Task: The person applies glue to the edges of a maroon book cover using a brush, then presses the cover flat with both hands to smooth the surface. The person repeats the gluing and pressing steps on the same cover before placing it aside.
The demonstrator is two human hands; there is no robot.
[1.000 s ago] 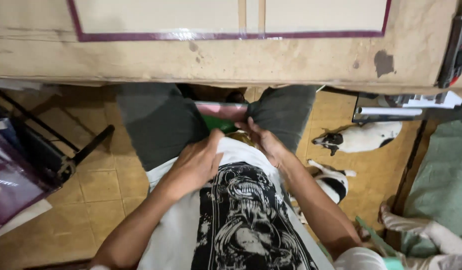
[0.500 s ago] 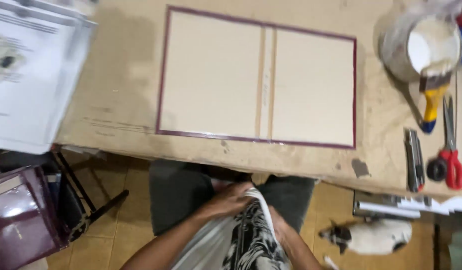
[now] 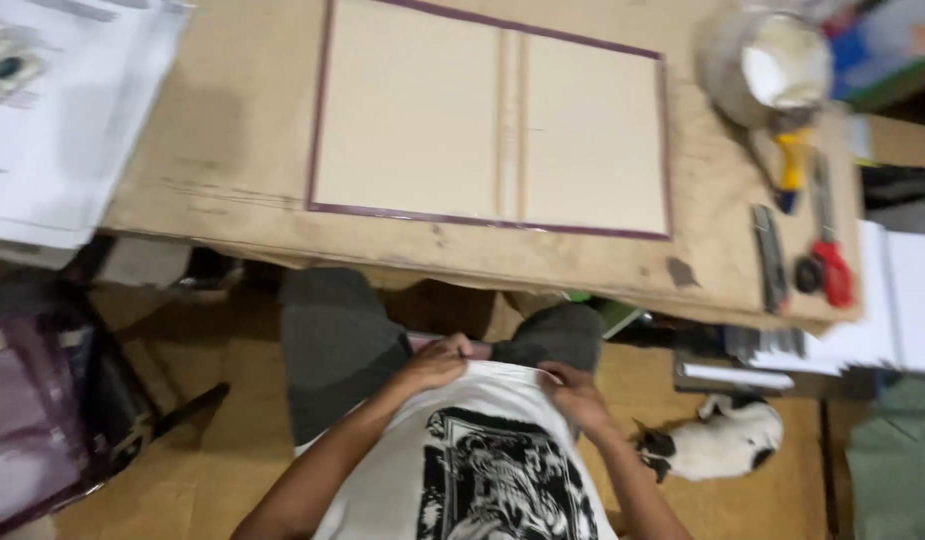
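Left hand (image 3: 438, 362): pinching white shirt hem (image 3: 503, 372).
Right hand (image 3: 575, 392): gripping same hem, just beside.
Ahead: tabletop (image 3: 233, 150), tan board (image 3: 493, 120).
Right, below: cat (image 3: 718, 445) on floor.

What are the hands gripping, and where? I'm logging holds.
Both the left hand and right hand pinch the white printed T-shirt at its bottom hem.

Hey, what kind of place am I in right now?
Probably a small home bookbinding or craft workshop. A cardboard-covered worktable holds an opened board book cover edged in purple, a glue pot with a brush, and red scissors. A cat lies on the tiled floor.
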